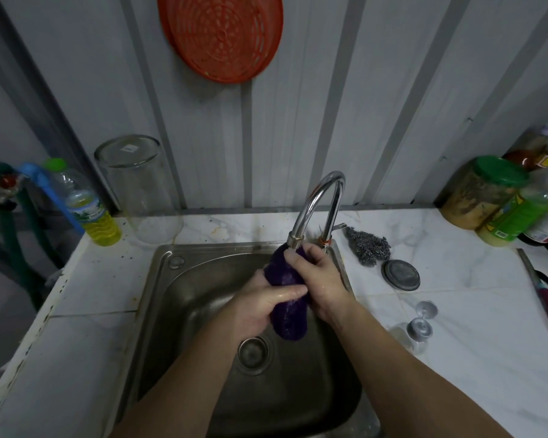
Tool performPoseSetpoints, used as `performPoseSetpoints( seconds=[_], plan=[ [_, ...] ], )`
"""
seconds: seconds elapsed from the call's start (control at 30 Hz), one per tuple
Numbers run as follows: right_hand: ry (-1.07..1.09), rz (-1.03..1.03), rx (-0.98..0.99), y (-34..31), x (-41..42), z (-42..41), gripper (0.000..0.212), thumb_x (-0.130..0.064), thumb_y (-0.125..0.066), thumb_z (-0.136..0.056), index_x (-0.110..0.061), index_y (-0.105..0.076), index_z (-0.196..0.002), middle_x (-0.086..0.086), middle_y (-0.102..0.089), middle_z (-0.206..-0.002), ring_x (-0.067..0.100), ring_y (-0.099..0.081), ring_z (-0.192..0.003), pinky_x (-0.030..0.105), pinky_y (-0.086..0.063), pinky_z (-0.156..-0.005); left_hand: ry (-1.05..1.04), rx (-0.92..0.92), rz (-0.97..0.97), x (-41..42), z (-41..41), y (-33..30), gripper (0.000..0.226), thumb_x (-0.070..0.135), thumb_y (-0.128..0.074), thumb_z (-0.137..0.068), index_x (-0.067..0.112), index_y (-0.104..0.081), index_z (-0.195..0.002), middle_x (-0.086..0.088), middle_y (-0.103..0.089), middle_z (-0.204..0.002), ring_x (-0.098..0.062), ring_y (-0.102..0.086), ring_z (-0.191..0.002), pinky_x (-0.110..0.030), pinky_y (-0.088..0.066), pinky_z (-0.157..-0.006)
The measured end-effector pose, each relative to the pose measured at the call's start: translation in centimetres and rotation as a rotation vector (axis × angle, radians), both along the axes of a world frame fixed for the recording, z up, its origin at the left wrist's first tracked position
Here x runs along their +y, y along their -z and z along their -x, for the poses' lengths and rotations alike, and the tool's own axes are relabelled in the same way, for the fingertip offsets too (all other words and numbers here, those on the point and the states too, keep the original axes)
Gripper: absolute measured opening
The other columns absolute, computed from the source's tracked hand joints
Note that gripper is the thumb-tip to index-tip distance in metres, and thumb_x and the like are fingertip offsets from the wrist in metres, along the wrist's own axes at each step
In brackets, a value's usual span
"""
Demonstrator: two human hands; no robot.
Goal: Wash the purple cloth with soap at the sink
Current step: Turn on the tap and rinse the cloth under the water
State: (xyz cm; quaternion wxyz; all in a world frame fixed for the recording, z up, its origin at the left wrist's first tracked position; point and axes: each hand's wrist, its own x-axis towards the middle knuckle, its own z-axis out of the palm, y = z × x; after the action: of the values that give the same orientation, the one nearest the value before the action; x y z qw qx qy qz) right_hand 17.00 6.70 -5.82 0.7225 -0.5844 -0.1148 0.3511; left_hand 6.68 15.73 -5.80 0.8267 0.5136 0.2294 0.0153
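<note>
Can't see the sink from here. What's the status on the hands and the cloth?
Left hand and right hand both gripping purple cloth. Cloth held under faucet, above sink. Nothing in the way.

A round orange plastic strainer (220, 34) hung on the corrugated wall. On the white marble worktop (475, 343) stood an upturned clear glass jar (136, 188) and a yellow-liquid bottle (86, 207) — right, grey steel wool (369, 245) lay beside a round metal lid (400, 275).
</note>
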Motion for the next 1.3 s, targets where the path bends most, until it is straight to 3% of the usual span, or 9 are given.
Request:
performPoseSetpoints(
  seconds=[0.1, 0.2, 0.3, 0.57, 0.8, 0.9, 1.0, 1.13, 1.3],
  plan=[
    [-0.096, 0.014, 0.019, -0.7, 0.3, 0.3, 0.042, -0.031, -0.087, -0.067, -0.016, -0.067, -0.101, 0.016, -0.073, -0.096, 0.028, -0.069, -0.092, 0.039, -0.056, -0.086, 0.108, 0.086, -0.126, -0.1, -0.2, -0.8, 0.052, -0.007, -0.078, -0.077, 0.009, -0.067, -0.125, -0.016, -0.076, -0.114, -0.031, -0.072, -0.110, -0.046, -0.054, -0.101],
    [-0.111, -0.027, -0.017, -1.2, 0.6, 0.6, 0.028, -0.005, -0.074, -0.083, -0.015, -0.070, -0.109, 0.024, -0.073, -0.111, 0.033, -0.071, -0.107, 0.043, -0.055, -0.097, 0.185, 0.160, -0.321, 0.2, -0.6, -0.9, 0.039, -0.011, -0.076, -0.074, 0.008, -0.073, -0.108, -0.012, -0.078, -0.092, -0.022, -0.076, -0.087, -0.032, -0.060, -0.082],
    [-0.053, -0.032, -0.024, -1.9, 1.3, 1.1, 0.022, 0.009, -0.061, -0.091, -0.009, -0.069, -0.102, 0.024, -0.074, -0.096, 0.032, -0.071, -0.090, 0.045, -0.059, -0.092, 0.202, 0.230, -0.446, 0.2, -1.0, -1.3, 0.030, -0.009, -0.072, -0.071, 0.007, -0.073, -0.096, -0.014, -0.073, -0.082, -0.023, -0.072, -0.075, -0.033, -0.062, -0.073],
    [0.068, 0.281, -0.227, -1.8, 3.3, 1.1, 0.022, -0.018, -0.066, -0.093, -0.007, -0.065, -0.074, 0.004, -0.067, -0.060, 0.013, -0.064, -0.054, 0.031, -0.057, -0.061, 0.161, 0.420, -0.836, -0.5, -1.8, -0.9, 0.033, 0.019, -0.071, -0.080, 0.013, -0.058, -0.109, -0.002, -0.066, -0.074, -0.018, -0.063, -0.063, -0.028, -0.050, -0.057],
    [0.212, 0.476, -0.037, -0.5, 4.1, 0.8, 0.026, -0.029, -0.057, -0.096, -0.006, -0.068, -0.088, 0.007, -0.065, -0.069, 0.020, -0.061, -0.062, 0.030, -0.048, -0.060, 0.106, 0.485, -1.203, -1.0, -1.4, 0.6, 0.034, 0.036, -0.062, -0.085, 0.018, -0.062, -0.114, -0.003, -0.073, -0.095, -0.026, -0.069, -0.085, -0.034, -0.058, -0.074],
    [0.300, 0.214, 0.305, -0.7, 3.0, 0.5, 0.011, -0.014, -0.066, -0.091, -0.006, -0.064, -0.098, 0.010, -0.066, -0.076, 0.023, -0.064, -0.064, 0.036, -0.058, -0.062, -0.007, 0.363, -0.969, -0.6, 0.1, 2.6, 0.060, 0.044, -0.081, -0.071, 0.020, -0.057, -0.121, 0.007, -0.063, -0.103, -0.015, -0.064, -0.089, -0.030, -0.053, -0.075],
    [0.359, 0.029, 0.394, -0.8, 2.1, -0.5, 0.028, -0.026, -0.079, -0.085, -0.011, -0.066, -0.105, 0.010, -0.072, -0.088, 0.028, -0.071, -0.077, 0.048, -0.062, -0.077, -0.094, 0.278, -0.505, -0.5, 1.9, 3.8, 0.065, 0.040, -0.087, -0.075, 0.025, -0.059, -0.131, 0.012, -0.072, -0.109, -0.007, -0.069, -0.096, -0.027, -0.056, -0.079],
    [0.355, 0.003, 0.247, -0.8, 1.7, 0.5, 0.014, -0.018, -0.075, -0.088, -0.013, -0.063, -0.095, 0.008, -0.069, -0.081, 0.027, -0.068, -0.073, 0.047, -0.061, -0.074, -0.143, 0.303, 0.149, -0.7, 1.8, 3.6, 0.064, 0.065, -0.064, -0.077, 0.029, -0.056, -0.129, -0.005, -0.065, -0.129, -0.033, -0.062, -0.120, -0.050, -0.053, -0.093],
    [0.216, 0.106, -0.075, 0.7, 0.5, 3.0, 0.019, -0.026, -0.072, -0.091, -0.013, -0.066, -0.103, 0.007, -0.072, -0.094, 0.026, -0.071, -0.091, 0.032, -0.062, -0.074, -0.316, 0.151, 0.472, -0.4, -0.7, 1.0, 0.078, 0.076, -0.056, -0.079, 0.012, -0.066, -0.121, -0.019, -0.078, -0.112, -0.040, -0.068, -0.115, -0.059, -0.049, -0.106]
  ],
)
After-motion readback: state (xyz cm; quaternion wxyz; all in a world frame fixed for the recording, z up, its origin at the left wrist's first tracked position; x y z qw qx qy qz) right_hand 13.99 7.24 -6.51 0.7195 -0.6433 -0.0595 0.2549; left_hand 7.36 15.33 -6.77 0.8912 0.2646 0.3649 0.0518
